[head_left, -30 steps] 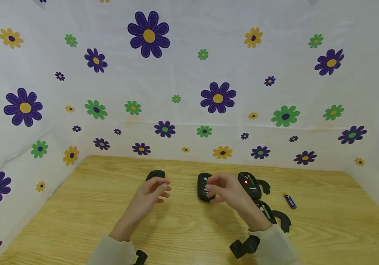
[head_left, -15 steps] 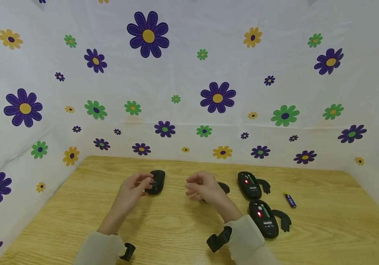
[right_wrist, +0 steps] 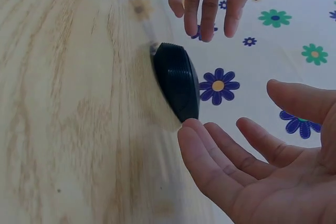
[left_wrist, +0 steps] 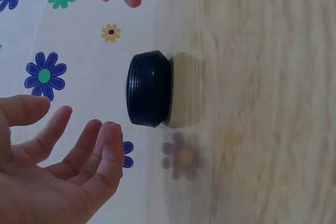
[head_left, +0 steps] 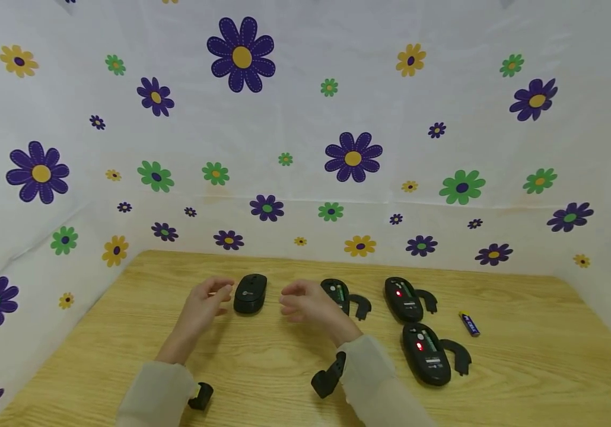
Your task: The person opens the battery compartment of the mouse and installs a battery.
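A black computer mouse [head_left: 250,295] stands right side up on the wooden table, between my two hands. My left hand [head_left: 202,309] hovers just to its left, fingers loosely bent and holding nothing. On the other side my right hand [head_left: 313,308] hangs in the air, its fingers relaxed and likewise bare. Both wrist views show gaps between fingertips and mouse, though in the right wrist view a fingertip overlaps the mouse [right_wrist: 177,80]. Partly hidden behind my right hand lies an upturned mouse [head_left: 336,290], its battery bay uncovered and a loose cover [head_left: 360,306] beside it.
Two more upturned mice, a far one [head_left: 404,299] and a near one [head_left: 426,354], lie to the right with red lights on. Their curved covers [head_left: 456,357] sit alongside. A loose battery [head_left: 469,324] is farther right. A flowered cloth [head_left: 305,118] walls the back and sides.
Both hands have moved left. My right hand has come away from above the middle upturned mouse, and my left hand has uncovered the upright mouse from view.
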Available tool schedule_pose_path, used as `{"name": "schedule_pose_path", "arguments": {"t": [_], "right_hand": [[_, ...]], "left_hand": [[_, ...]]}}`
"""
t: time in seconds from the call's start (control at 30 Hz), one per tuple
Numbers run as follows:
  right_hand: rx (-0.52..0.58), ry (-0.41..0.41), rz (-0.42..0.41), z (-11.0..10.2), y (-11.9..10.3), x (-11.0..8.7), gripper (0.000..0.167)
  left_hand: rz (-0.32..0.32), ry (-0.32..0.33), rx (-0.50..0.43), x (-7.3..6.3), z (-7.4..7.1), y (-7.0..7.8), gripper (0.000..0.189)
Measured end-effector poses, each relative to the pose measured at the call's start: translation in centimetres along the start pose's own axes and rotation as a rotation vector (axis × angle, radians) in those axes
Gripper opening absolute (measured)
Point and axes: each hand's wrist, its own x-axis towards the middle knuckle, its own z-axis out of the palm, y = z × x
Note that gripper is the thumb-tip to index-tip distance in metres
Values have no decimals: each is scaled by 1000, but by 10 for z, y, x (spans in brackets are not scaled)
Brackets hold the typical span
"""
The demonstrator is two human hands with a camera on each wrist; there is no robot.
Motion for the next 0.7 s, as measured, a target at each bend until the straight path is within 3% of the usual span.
{"name": "schedule_pose_path", "arguments": {"t": [0.2,0.37,0.7], "right_hand": [[22,8,71,5,3,15,37],[90,-2,94,8,5,27,37],[113,4,118,14,1,43,42]], "left_hand": [[-39,-23,22,12,-2,-5,36],[-79,-33,-1,22,1,-9,35],[-123,-56,10,35,5,-17,33]]}}
